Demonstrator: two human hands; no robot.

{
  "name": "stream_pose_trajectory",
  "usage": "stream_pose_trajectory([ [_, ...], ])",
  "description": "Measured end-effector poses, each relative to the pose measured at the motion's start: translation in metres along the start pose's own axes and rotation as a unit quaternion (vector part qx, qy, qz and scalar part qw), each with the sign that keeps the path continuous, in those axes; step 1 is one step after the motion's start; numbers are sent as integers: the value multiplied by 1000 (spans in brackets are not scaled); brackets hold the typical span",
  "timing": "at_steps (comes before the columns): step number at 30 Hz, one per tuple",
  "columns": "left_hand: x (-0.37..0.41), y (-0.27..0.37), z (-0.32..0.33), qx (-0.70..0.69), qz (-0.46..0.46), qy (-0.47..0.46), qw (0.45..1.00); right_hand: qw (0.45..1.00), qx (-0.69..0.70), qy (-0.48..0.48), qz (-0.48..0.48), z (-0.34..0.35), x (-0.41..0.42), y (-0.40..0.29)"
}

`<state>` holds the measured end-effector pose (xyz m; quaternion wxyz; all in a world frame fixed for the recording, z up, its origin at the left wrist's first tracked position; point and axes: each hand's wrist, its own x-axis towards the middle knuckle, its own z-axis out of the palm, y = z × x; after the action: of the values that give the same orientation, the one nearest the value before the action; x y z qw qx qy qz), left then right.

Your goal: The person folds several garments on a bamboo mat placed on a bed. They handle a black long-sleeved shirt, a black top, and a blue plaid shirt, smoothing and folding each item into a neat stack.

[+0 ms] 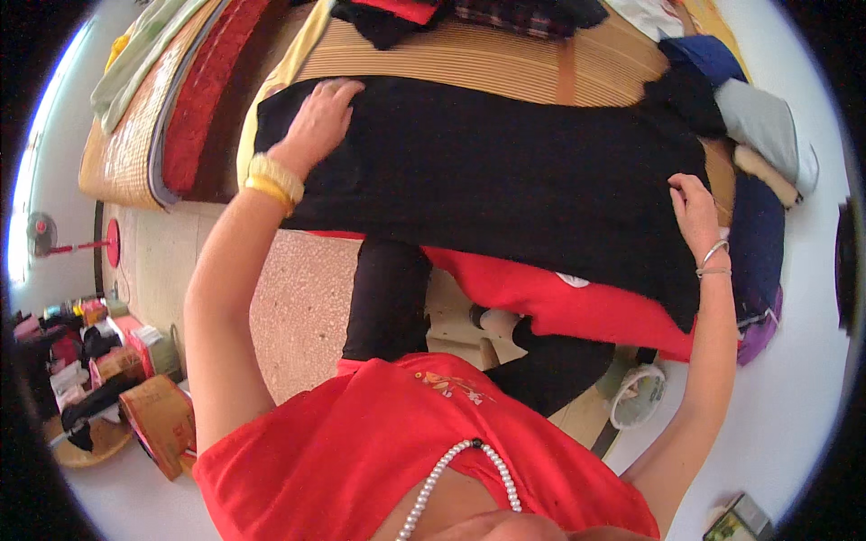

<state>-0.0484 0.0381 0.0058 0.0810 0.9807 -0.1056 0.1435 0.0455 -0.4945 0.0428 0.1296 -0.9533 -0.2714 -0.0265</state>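
Note:
A black cloth garment (473, 155) lies spread lengthwise over the edge of a bed covered with a slatted bamboo mat (473, 64). My left hand (325, 118) rests on its upper left part, palm down, the fingers bent and close together. At the right end, my right hand (693, 203) touches the garment near its edge, thumb and fingers near each other; whether cloth is pinched between them is unclear. Beneath the garment, a red cloth (582, 308) hangs down over the bed's edge.
Dark and plaid clothes (528, 17) lie at the far side. Grey and navy clothes (761, 122) are piled on the right. A folded mat (125, 149) stands at the left, near a red fan (112, 243). Below are boxes (159, 422) and a waste basket (638, 397).

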Motion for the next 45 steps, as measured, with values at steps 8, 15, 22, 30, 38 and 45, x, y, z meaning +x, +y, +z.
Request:
stream_pose_trajectory([
  [8,27,-56,-10,35,-90,-179,979,975,-173,-18,-141,39,105,-5],
  [15,29,-121,4,60,-74,-244,965,944,-275,-120,-137,37,137,-4],
  [22,7,-138,-17,-34,-9,-212,977,967,-175,-38,-184,18,116,-1],
  [30,-46,-117,-43,1,-7,-57,998,962,-186,3,-201,-5,68,-38],
  [38,-125,-83,-47,122,23,-57,991,968,-151,4,-201,-3,13,-45],
  [45,-125,-71,-57,105,11,-111,988,976,-102,26,-190,-1,-16,-48],
])
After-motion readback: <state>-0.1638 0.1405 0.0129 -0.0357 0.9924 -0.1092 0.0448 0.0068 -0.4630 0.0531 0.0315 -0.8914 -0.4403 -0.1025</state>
